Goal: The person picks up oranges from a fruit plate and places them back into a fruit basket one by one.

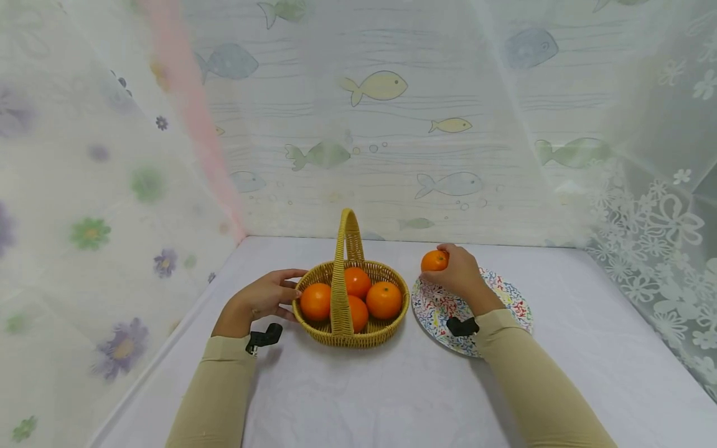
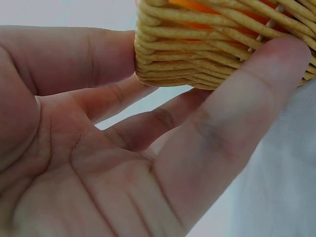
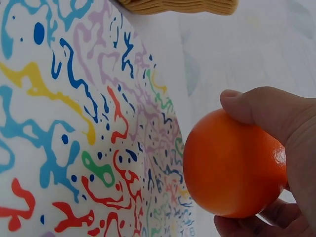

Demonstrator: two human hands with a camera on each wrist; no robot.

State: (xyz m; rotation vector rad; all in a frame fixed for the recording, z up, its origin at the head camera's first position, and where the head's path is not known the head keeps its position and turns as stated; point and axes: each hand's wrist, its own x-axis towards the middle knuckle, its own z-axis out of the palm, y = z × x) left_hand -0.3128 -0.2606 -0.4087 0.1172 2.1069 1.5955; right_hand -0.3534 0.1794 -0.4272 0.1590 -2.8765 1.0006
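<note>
A yellow woven basket [image 1: 351, 339] with a tall handle stands on the table, holding several oranges [image 1: 384, 300]. Against its left side rest the spread fingers of my left hand [image 1: 267, 295]; the left wrist view shows fingertips on the woven wall [image 2: 197, 54]. My right hand [image 1: 460, 272] grips a single orange [image 1: 434, 261] between thumb and fingers. That orange [image 3: 232, 165] is over the far left edge of a round plate [image 1: 439, 320] with a multicoloured squiggle pattern, right of the basket. The hand and forearm hide part of the plate.
A white cloth covers the table [image 1: 364, 398]. Behind it hangs a sheer curtain [image 1: 386, 155] printed with fish, and a flowered curtain [image 1: 89, 280] runs along the left. Black wrist cameras [image 1: 264, 338] sit at both cuffs.
</note>
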